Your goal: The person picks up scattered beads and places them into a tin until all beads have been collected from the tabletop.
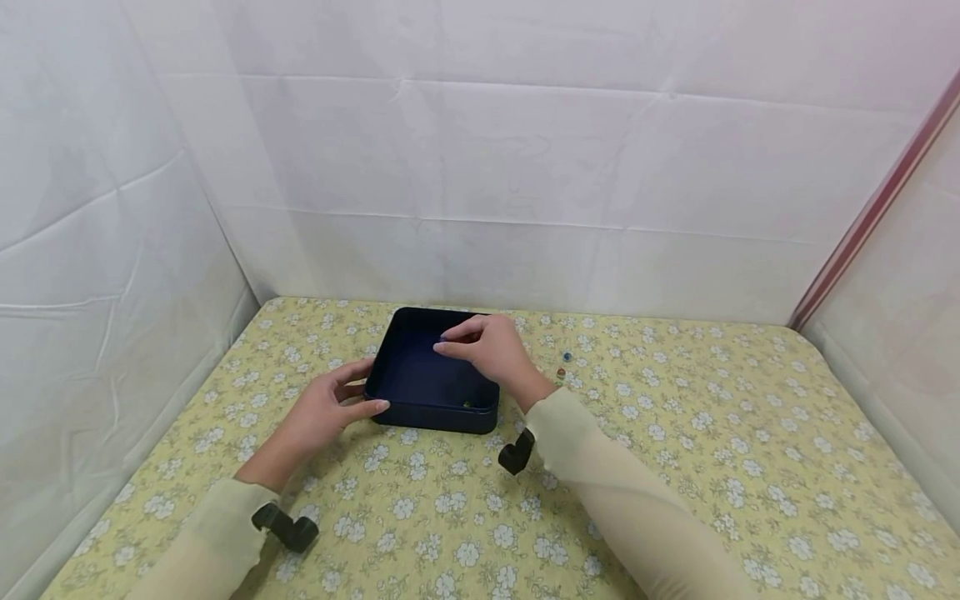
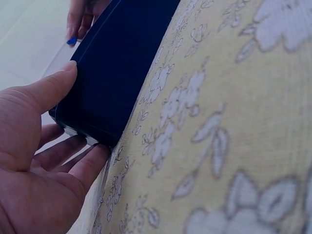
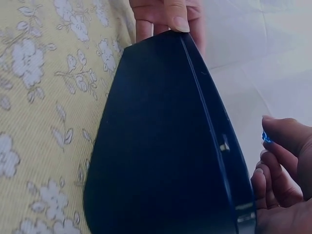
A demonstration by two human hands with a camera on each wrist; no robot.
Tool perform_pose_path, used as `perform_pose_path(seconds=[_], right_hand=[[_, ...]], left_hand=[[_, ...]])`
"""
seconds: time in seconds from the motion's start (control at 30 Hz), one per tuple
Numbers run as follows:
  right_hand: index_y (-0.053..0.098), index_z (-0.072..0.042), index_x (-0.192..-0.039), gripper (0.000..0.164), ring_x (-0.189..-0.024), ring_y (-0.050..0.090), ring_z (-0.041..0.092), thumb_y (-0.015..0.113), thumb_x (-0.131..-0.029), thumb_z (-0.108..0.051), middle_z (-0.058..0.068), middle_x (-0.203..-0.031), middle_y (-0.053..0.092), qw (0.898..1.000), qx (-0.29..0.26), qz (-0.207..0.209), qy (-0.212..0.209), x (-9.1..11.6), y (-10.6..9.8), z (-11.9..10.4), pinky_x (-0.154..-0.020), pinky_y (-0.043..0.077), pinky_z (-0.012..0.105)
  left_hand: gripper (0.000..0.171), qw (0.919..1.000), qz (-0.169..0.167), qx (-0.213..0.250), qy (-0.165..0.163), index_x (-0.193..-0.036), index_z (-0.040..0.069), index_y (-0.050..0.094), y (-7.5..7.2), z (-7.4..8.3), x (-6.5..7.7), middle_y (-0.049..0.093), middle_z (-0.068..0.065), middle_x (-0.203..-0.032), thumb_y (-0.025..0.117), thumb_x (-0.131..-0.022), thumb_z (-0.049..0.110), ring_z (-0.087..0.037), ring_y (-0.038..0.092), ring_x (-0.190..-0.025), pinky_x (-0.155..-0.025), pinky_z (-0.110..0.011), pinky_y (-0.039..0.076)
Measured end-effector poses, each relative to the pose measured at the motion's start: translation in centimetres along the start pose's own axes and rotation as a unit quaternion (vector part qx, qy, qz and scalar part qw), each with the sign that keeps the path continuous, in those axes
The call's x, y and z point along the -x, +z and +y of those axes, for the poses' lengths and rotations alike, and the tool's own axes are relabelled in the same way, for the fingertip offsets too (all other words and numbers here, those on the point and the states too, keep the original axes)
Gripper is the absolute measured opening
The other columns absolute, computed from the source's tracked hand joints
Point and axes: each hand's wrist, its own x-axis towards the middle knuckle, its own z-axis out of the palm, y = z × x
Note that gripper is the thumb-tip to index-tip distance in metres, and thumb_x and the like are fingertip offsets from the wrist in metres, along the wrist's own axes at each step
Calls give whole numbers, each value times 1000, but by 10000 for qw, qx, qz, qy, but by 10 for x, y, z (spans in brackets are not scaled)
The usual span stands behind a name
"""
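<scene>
A dark navy, square, open-topped box rests on the cloth in the head view. My left hand grips its near left corner, thumb over the rim and fingers against the side wall. Above the box's inside, my right hand pinches a small blue glassy piece between thumb and forefinger. That piece also shows beyond the box wall in the left wrist view. Inside the box, by the near right corner, lies a tiny yellow-green piece.
Right of the box, a small round blue piece and a small reddish-orange piece lie on the yellow floral tablecloth. White sheeting hangs behind the table and on both sides.
</scene>
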Motion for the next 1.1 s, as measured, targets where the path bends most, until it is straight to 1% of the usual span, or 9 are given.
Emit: perform_pose_path(seconds=[0.3,0.7,0.87,1.1], right_hand=[[83,-21,-103,19,-91,69,14,83,-88,-33,-2,-108,73,9997,104,-147,186,-7,9,-5,-80,60,31],[84,-21,-99,16,-96,70,17,85,-86,-30,-1,-110,74,9976,215,-249,608,-15,20,-8,-86,61,37],[84,-21,-98,15,-101,69,19,86,-86,-30,-1,-112,74,9960,409,-271,748,-18,25,-8,-88,60,38],[85,-20,-95,14,-104,69,20,86,-85,-30,0,-111,76,9946,587,-296,801,-23,30,-6,-88,60,37]], left_hand=[[85,10000,-12,-35,-16,-162,16,34,0,1,1,36,-15,-165,75,-93,43,-40,46,-145,-105,-49,54],[84,10000,-31,-46,-16,-162,17,34,-2,0,0,37,-14,-165,76,-93,44,-41,46,-145,-105,-50,54],[84,10000,-18,-46,-25,-162,17,35,-2,1,1,38,-14,-164,76,-93,44,-41,46,-144,-105,-50,54],[84,10000,-31,-65,-1,-162,17,34,-2,2,1,38,-14,-164,76,-93,44,-41,47,-144,-106,-51,54]])
